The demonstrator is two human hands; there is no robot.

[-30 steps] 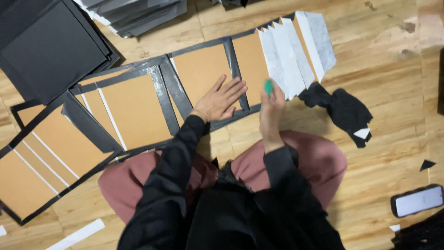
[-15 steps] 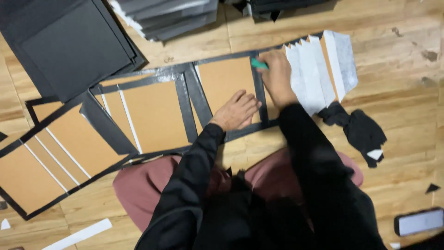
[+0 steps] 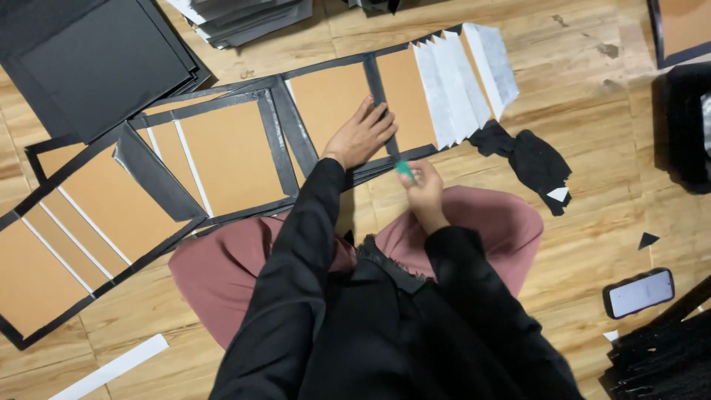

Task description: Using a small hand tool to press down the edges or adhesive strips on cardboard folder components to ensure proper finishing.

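1. Head view, hands: the left hand [image 3: 363, 137] lies flat, fingers spread wide, pressing on a brown board panel [image 3: 329, 100] and the black strip [image 3: 379, 96] that borders it. The right hand [image 3: 424, 189] is curled around a small green tool [image 3: 404, 170], held just off the near edge of the row of panels, above the person's pink-clad knee [image 3: 496, 222].

2. Head view, the work: the panel under the left hand is one of a chain of brown boards framed in black, running from lower left to upper right across the wooden floor [image 3: 578, 96]. White folded paper strips [image 3: 463, 81] lie over the far right end, and a black cloth scrap [image 3: 529, 159] sits just beside them.

3. Head view, risks as I judge them:
   - If the flat hand lifts or slides, the black strip could shift or wrinkle before it is pressed down.
   - The green tool passes near the left fingertips; a quick stroke could catch them or scuff the board.
   - The knee is touching or nearly touching the near edge of the chain; a shift of the leg could nudge the panels out of line.
   - The loose white strips could be dragged by a sleeve.

4. Head view, surroundings: a phone [image 3: 638, 292] lies well apart at right; stacked black sheets [image 3: 89, 52] lie at upper left.
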